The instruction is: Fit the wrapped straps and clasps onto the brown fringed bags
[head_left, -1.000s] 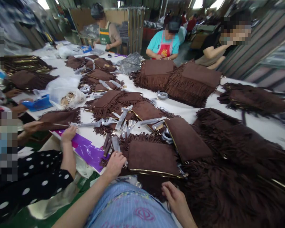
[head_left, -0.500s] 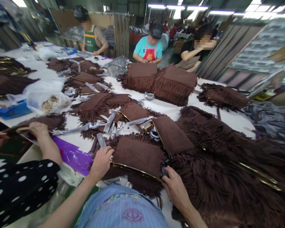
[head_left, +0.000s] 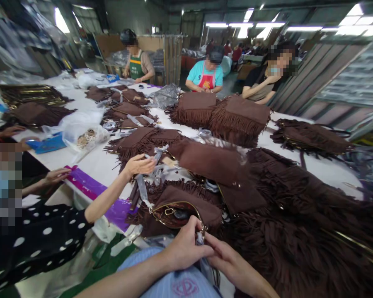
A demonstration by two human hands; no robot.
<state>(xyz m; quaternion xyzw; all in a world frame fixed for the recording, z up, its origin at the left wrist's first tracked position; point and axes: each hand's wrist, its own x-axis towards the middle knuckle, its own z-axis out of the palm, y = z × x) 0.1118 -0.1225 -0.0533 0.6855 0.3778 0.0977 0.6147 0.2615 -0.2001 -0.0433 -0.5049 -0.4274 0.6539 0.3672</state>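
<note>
A brown suede fringed bag (head_left: 186, 209) with a gold zip lies open right in front of me, its mouth gaping toward me. My left hand (head_left: 186, 246) and my right hand (head_left: 228, 258) meet at the bag's near edge, both pinched on a small grey wrapped piece (head_left: 199, 238) by the zip end. A co-worker in a dotted sleeve at my left reaches a hand (head_left: 139, 164) over the table and holds a clear wrapped strap (head_left: 142, 188) above the bags.
Many more brown fringed bags (head_left: 298, 198) are heaped on the white table (head_left: 93, 161), thickest at my right. A clear sack of rings (head_left: 83, 134) and a blue tray (head_left: 48, 144) stand at the left. Three people work at the far side.
The bag was closed and flat with my hands at its two ends; now it gapes open and both hands meet at its near edge. The co-worker's arm reached in over the table.
</note>
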